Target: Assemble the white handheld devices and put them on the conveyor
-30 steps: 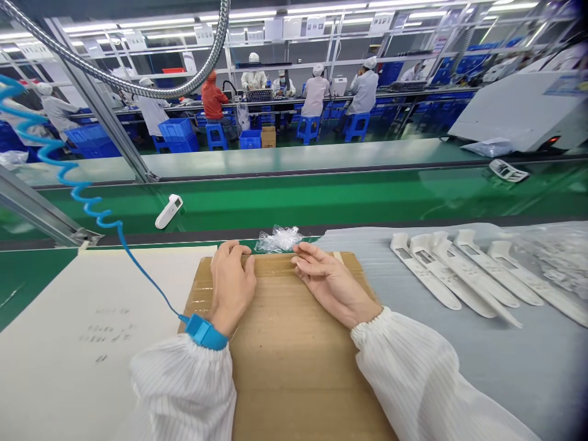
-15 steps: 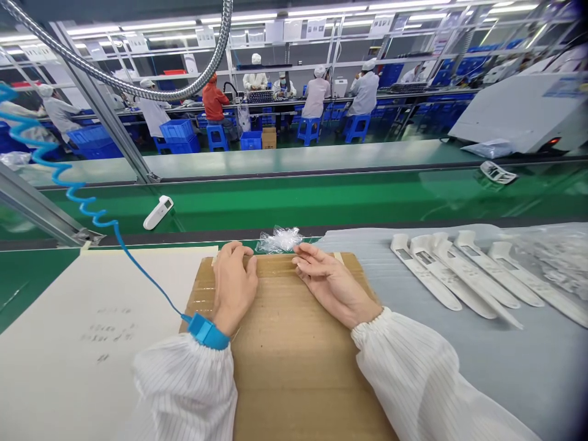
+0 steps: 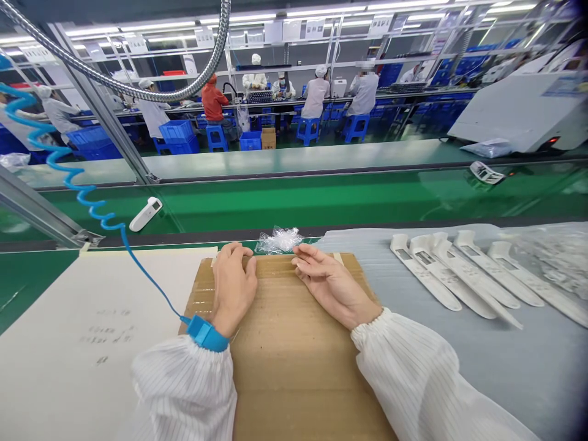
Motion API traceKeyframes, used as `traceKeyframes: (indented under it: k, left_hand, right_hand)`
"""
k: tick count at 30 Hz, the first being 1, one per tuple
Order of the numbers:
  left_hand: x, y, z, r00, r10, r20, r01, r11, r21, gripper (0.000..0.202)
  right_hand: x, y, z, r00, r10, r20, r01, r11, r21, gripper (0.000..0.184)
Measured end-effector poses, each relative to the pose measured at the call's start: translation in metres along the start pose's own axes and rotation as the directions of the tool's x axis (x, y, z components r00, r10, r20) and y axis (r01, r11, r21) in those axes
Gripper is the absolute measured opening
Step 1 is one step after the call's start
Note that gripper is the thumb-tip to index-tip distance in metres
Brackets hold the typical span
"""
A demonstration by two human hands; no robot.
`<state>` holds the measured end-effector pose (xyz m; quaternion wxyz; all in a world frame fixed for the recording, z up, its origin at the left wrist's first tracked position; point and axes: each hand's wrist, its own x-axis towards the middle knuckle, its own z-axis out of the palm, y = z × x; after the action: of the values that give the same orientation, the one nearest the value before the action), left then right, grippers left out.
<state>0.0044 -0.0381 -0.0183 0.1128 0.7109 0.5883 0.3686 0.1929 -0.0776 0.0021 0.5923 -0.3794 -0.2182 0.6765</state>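
My left hand rests on the far part of a brown cardboard sheet, its fingers lightly curled and holding nothing. My right hand lies relaxed on the same sheet near its far edge, also empty. A crumpled clear plastic bag sits just beyond the gap between my fingertips. A glossy strip, possibly clear tape, runs along the cardboard's far edge. A blue wrist strap circles my left wrist, and both white striped sleeves end in elastic cuffs.
Several white plastic device casings lie on a grey sheet to my right. A white paper sheet lies left. A green conveyor belt carries white devices beyond. Co-workers sit at a far bench.
The white devices on the conveyor belt have moved left. My hands have stayed nearly still, and the view has shifted only slightly.
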Motion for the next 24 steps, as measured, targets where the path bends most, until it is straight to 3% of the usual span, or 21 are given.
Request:
traceKeyframes:
  k: [24]
  left_hand:
    - [0.0002, 0.0016, -0.0007, 1.0, 0.003, -0.004, -0.003, 1.0, -0.02, 0.012]
  right_hand:
    - [0.0017, 0.0022, -0.0029, 1.0, -0.003, -0.02, 0.003, 1.0, -0.012, 0.039]
